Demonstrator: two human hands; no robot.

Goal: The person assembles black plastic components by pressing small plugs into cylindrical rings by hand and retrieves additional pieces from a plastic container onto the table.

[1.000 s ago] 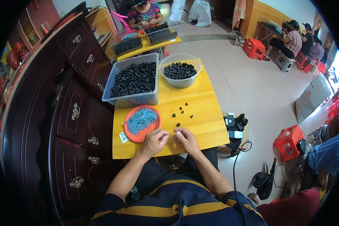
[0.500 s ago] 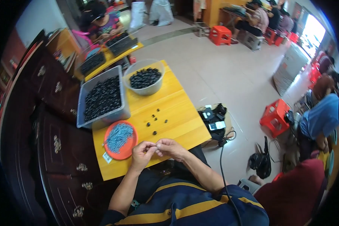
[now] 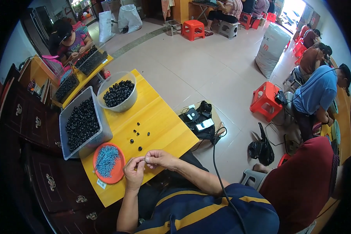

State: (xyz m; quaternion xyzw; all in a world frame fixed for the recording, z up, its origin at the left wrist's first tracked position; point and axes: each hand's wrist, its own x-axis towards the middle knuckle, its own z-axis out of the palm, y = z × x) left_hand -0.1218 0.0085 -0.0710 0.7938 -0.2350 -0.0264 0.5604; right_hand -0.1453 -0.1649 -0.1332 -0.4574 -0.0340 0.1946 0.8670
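Over the near edge of the yellow table (image 3: 160, 124), my left hand (image 3: 134, 173) and my right hand (image 3: 160, 159) meet fingertip to fingertip. Both are closed in a pinch; whatever sits between the fingers is too small to name. Just left of them lies an orange-red plate (image 3: 118, 171) heaped with small blue-grey screw-like pieces (image 3: 106, 159). Several loose black ring-like parts (image 3: 140, 148) are scattered on the wood beyond my hands.
A clear plastic bin (image 3: 105, 134) and a round translucent tub (image 3: 132, 97), both full of black parts, stand at the table's far left. Dark drawers (image 3: 46, 171) flank it. A black cable (image 3: 215, 163) hangs at right, near a red stool (image 3: 264, 101). Other people sit around the room.
The whole view has swung to the right, so the table and room appear further left. My hands stay pinched together; the loose black parts keep their places on the table.
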